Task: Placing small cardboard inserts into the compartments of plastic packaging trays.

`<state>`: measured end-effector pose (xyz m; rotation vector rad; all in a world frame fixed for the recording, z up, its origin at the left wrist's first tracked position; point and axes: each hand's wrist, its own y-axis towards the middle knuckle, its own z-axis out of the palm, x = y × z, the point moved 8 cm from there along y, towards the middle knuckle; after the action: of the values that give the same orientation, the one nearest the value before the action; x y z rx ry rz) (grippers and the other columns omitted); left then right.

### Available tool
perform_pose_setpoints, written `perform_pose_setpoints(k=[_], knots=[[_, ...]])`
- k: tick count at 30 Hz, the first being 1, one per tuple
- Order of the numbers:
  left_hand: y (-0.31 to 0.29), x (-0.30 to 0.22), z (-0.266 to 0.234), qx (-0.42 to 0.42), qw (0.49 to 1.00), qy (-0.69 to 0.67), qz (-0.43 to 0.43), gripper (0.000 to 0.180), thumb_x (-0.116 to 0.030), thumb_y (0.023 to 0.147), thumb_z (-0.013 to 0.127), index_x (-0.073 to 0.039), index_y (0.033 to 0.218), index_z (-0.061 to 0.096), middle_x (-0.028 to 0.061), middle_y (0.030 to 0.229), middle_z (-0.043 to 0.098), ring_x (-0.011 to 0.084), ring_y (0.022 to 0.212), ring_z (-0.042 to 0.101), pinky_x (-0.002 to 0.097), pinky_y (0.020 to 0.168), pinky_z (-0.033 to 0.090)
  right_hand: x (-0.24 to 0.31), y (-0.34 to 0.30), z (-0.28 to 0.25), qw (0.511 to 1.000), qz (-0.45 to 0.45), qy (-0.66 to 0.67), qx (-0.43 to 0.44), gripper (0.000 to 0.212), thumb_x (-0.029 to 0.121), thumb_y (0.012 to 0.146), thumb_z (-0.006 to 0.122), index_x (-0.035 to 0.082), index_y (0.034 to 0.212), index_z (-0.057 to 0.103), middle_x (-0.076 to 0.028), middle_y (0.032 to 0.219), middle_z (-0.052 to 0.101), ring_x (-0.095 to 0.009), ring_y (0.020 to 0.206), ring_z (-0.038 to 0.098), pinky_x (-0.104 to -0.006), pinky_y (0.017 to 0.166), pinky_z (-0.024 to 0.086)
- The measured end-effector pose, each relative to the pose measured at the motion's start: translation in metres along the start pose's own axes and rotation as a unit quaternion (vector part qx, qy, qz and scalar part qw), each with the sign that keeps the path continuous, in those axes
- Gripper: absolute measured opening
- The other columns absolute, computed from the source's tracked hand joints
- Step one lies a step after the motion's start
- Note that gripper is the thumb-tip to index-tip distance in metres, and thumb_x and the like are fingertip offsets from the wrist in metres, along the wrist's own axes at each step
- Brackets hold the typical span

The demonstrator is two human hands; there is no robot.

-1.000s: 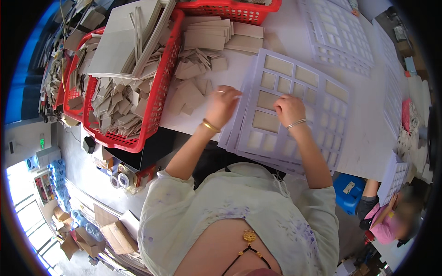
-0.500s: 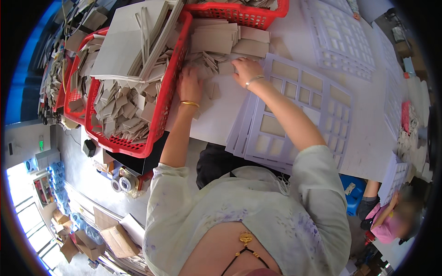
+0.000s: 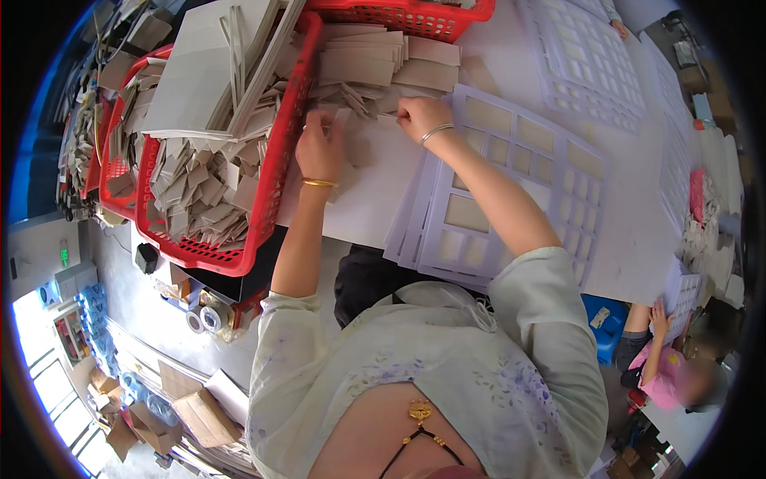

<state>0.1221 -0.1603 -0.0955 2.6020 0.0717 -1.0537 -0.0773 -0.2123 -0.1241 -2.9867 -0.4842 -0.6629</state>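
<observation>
My left hand (image 3: 321,149), with a gold bangle at its wrist, is beside the red basket's right wall. Its fingers are curled round a small grey cardboard piece (image 3: 341,121), partly blurred. To the right, my right hand (image 3: 425,120) is closed, its fingertips pinching the edge of another cardboard piece (image 3: 387,120) at the tabletop. Small loose pieces (image 3: 355,100) lie just beyond both hands. Further back are rows of larger grey cardboard rectangles (image 3: 363,62). Beneath my right forearm lies a stack of white frame sheets (image 3: 471,199) with rectangular openings, some backed in grey.
The red basket (image 3: 275,180) at the left is full of cardboard pieces, with large grey boards (image 3: 195,72) on top. Another red basket (image 3: 423,22) stands at the back. More white window-cut sheets (image 3: 586,64) lie at the far right. A person in pink (image 3: 662,375) sits at the right.
My left hand has drawn slightly back toward me and curled round a cardboard piece. My right hand's fingers have closed from a looser reach. The view has shifted a little.
</observation>
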Motion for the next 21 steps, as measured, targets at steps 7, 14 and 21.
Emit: perform_pose_setpoints(k=[7,14,21], knots=[[-0.024,-0.011,0.01,-0.022,0.964,-0.264,-0.035,0.016,-0.005,0.089,0.059,-0.001,0.093,0.044,0.0085,0.078,0.059,0.0158,0.062,0.065,0.0258,0.048,0.047,-0.013,-0.028,-0.026,0.996,0.001,0.087,-0.029,0.007,0.019,0.074,0.069,0.014,0.075,0.064,-0.004,0.081,0.065,-0.026,0.073,0.063,-0.0394,0.064,0.05],[-0.085,-0.051,0.02,0.085,0.911,-0.395,-0.08,0.014,0.001,0.087,0.055,0.0,0.1,0.049,0.0048,0.081,0.059,0.0079,0.056,0.059,0.0189,0.042,0.04,-0.022,-0.086,-0.076,0.923,0.004,0.338,-0.185,0.01,0.007,0.082,0.064,0.005,0.09,0.058,-0.006,0.078,0.063,-0.016,0.069,0.064,-0.0283,0.059,0.049],[-0.157,-0.098,0.028,0.289,0.894,-0.341,-0.041,0.023,0.002,0.082,0.063,-0.004,0.104,0.064,0.0008,0.082,0.062,0.004,0.053,0.051,0.0195,0.046,0.039,-0.038,-0.204,-0.09,0.871,0.129,0.471,-0.054,0.013,0.002,0.085,0.059,0.003,0.098,0.056,-0.002,0.078,0.061,-0.008,0.062,0.06,-0.0223,0.054,0.046]])
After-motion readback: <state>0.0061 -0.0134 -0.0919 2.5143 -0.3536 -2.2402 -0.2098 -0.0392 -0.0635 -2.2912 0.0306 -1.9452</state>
